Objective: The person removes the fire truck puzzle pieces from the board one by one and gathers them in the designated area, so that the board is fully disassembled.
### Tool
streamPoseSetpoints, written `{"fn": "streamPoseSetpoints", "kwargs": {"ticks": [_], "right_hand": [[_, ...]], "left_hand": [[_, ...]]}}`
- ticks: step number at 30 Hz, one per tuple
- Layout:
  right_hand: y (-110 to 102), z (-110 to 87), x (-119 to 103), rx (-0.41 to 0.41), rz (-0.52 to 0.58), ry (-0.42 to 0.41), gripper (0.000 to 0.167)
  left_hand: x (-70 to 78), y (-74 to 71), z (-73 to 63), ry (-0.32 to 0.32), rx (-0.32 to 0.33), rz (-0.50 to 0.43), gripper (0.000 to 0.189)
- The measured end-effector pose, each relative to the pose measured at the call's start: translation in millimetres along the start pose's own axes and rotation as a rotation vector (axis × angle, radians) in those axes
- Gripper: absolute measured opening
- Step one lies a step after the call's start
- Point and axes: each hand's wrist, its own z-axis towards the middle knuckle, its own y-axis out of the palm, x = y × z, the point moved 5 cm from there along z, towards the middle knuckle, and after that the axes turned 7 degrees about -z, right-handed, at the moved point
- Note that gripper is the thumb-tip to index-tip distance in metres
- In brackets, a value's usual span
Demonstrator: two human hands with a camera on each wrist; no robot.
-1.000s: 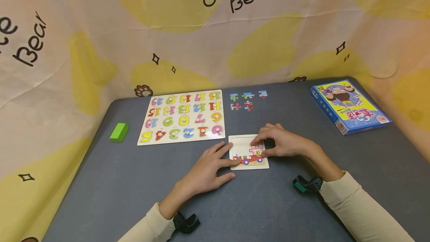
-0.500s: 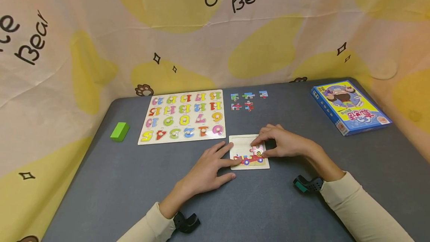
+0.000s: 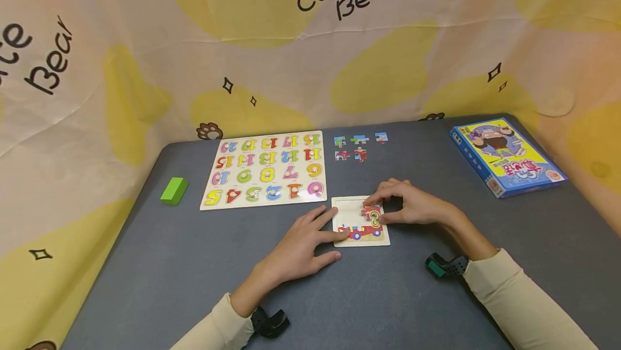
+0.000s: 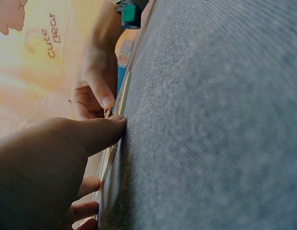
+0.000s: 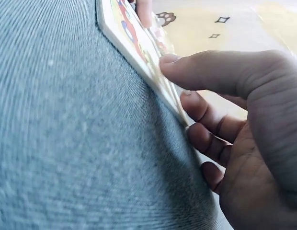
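A small square puzzle tray (image 3: pixel 346 211) with a pale wooden frame lies on the dark table, its near row showing a red vehicle with blue wheels. My left hand (image 3: pixel 301 245) spreads its straight fingers over the tray's left side, with fingertips on the frame and the picture. Over the tray's right half, my right hand (image 3: pixel 407 204) pinches a red jigsaw piece (image 3: pixel 371 212) with a yellow ring on it between thumb and index finger. In the right wrist view the right thumb (image 5: pixel 187 72) overlaps the tray's edge, and the held piece is mostly hidden.
Several loose jigsaw pieces (image 3: pixel 359 139) lie in two rows behind the tray. A number puzzle board (image 3: pixel 257 199) lies at back left, with a green block (image 3: pixel 174 191) beside it. A blue and yellow box (image 3: pixel 509 156) sits at back right. A printed cloth (image 3: pixel 291 69) hangs behind the table.
The piece in the right fingers has shifted slightly and now looks redder, where it looked pale pink before. The right hand has risen a little; the left hand stays in place.
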Motion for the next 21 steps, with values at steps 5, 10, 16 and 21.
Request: {"fn": "streamPoseSetpoints", "kwargs": {"ticks": [5,10,16,21], "right_hand": [[-2.1,-0.7,6.1,0.071,0.013,-0.008,0.041],[-3.8,-1.5,13.2,0.126,0.028,-0.016,0.039],[-5.8,-0.9,22.1,0.172,0.015,0.007,0.036],[-13.9,1.1,32.8,0.204,-0.001,0.035,0.036]], "left_hand": [[0.0,0.1,-0.2,0.001,-0.001,0.003,0.044],[0.3,0.0,0.0,-0.002,-0.001,0.007,0.044],[1.8,-0.4,-0.2,-0.011,-0.011,0.005,0.045],[1.5,-0.1,-0.7,-0.008,-0.009,0.009,0.044]]}}
